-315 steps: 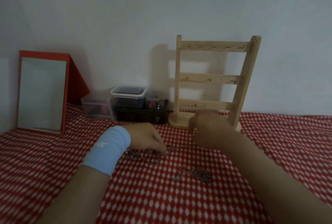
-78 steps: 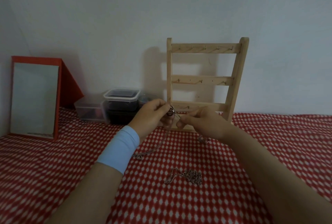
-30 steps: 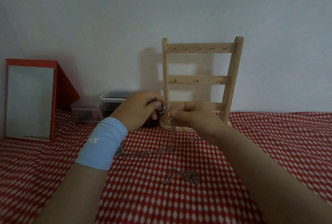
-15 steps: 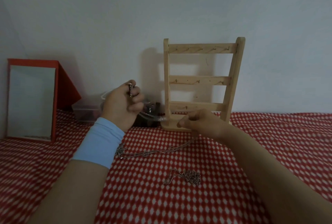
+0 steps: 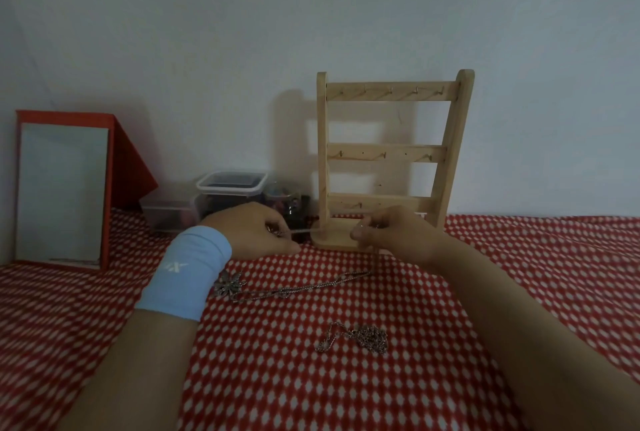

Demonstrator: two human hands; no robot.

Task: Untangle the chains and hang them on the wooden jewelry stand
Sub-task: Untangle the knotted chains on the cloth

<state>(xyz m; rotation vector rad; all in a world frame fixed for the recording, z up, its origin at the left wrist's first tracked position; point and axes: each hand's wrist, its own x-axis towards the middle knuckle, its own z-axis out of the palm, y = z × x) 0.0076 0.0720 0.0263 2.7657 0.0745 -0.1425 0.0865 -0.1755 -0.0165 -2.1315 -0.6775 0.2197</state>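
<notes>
A silver chain is stretched taut between my two hands, just in front of the wooden jewelry stand. My left hand, with a light blue wristband, pinches one end low over the cloth. My right hand pinches the other end by the stand's base. A snowflake pendant chain trails on the red checked cloth from below my right hand toward my left wrist. A second chain lies bunched nearer to me. The stand's hooks are bare.
A red-framed mirror leans at the back left. Clear plastic boxes and a dark box sit between the mirror and the stand, against the white wall. The red checked cloth covers the whole surface.
My left hand has dropped from chest height down to the cloth, still holding its end. The chain section between my hands is now pulled straight. My right hand stays near the stand's base.
</notes>
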